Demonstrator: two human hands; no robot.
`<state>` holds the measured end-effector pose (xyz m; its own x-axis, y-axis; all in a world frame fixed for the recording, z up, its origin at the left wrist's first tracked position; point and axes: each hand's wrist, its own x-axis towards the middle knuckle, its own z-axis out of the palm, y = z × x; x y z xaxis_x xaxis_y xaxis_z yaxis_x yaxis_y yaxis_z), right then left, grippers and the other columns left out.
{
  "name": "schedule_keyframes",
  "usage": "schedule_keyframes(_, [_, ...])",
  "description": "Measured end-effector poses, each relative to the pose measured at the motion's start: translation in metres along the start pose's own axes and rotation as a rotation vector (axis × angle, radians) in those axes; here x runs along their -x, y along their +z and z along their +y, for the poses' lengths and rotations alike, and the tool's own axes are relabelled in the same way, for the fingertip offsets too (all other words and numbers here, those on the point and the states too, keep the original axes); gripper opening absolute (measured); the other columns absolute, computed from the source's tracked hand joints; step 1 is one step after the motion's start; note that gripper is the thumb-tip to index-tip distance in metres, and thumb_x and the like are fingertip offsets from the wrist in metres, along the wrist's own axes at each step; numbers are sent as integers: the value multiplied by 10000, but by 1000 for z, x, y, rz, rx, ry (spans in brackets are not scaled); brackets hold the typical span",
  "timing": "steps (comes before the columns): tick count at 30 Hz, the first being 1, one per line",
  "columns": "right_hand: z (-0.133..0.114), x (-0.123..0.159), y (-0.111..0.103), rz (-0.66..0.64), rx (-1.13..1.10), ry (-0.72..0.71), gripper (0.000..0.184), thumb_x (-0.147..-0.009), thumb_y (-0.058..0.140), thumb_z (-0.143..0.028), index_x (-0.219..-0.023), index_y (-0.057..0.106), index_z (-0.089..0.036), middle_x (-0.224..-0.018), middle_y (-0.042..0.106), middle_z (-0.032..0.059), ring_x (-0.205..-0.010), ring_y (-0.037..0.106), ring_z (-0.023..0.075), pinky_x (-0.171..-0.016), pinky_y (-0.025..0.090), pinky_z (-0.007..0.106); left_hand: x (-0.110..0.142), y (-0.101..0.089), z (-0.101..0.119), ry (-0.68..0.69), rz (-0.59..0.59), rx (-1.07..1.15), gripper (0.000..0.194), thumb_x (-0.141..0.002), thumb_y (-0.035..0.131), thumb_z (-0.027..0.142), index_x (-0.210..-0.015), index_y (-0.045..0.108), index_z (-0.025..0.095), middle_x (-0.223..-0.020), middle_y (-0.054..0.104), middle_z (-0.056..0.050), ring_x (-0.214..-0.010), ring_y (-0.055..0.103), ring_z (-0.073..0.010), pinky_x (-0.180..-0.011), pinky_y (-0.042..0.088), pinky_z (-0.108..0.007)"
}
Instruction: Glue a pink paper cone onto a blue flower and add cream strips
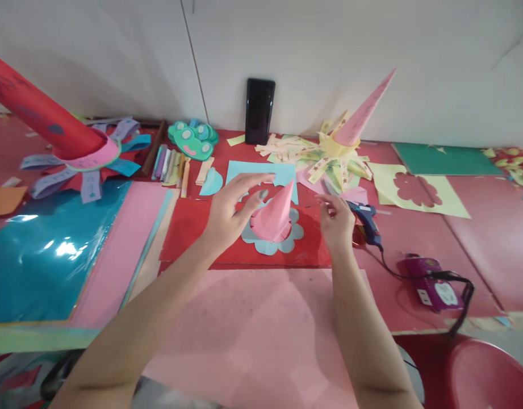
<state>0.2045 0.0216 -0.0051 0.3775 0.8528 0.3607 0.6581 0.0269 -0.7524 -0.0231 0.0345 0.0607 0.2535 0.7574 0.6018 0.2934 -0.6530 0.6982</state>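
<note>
A pink paper cone (pixel 273 216) stands on a light-blue scalloped paper flower (pixel 267 246), its tip leaning right. My left hand (pixel 238 207) is beside the cone on its left, thumb and fingers spread apart, nothing in them. Right of the cone, my right hand (pixel 337 220) hovers with curled fingers and thumb drawn together; whatever they may hold is hidden. Just beyond that hand lies a blue glue gun (pixel 367 221), and orange scissor-like handles (pixel 359 236) show partly behind the hand. Under the flower is a red sheet (pixel 193 233).
A black phone (pixel 260 112) leans on the wall. Finished paper cones, one red (pixel 52 116) and one pink (pixel 365 111), stand left and right. A purple power socket (pixel 434 283) with a cord lies right. Pink paper (pixel 252 329) covers the front.
</note>
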Motion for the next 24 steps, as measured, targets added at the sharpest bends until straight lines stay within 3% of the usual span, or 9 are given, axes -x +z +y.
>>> schedule_keyframes(6, [7, -3, 4, -21, -36, 24, 237, -783, 456, -220, -864, 678, -200, -872, 662, 61, -692, 577, 150, -684, 468, 302, -28, 8, 20, 19, -109, -42, 184, -905, 520, 316, -944, 690, 260, -979, 717, 7, -962, 645, -153, -875, 496, -287])
schedule_keyframes(11, [10, -4, 7, -43, -78, -15, 227, -788, 457, -225, -864, 669, -202, -874, 664, 59, -723, 584, 156, -713, 477, 314, -27, 15, 15, -84, -65, -25, 213, -859, 585, 373, -1004, 679, 249, -912, 727, 6, -904, 662, -151, -837, 507, -264])
schedule_keyframes(16, [12, -6, 8, -41, -94, -10, 217, -779, 464, -228, -840, 671, -205, -856, 665, 53, -691, 576, 147, -704, 479, 307, -29, 17, 15, -45, -97, 13, 184, -846, 597, 381, -842, 713, 238, -881, 724, 4, -858, 660, -151, -802, 514, -265])
schedule_keyframes(24, [8, -6, 4, -52, -75, 66, 232, -778, 460, -232, -857, 676, -201, -894, 667, 62, -694, 575, 142, -703, 473, 303, -29, 12, 17, -54, -37, 69, 109, -845, 609, 330, -871, 708, 294, -888, 713, 31, -879, 662, -157, -805, 536, -310])
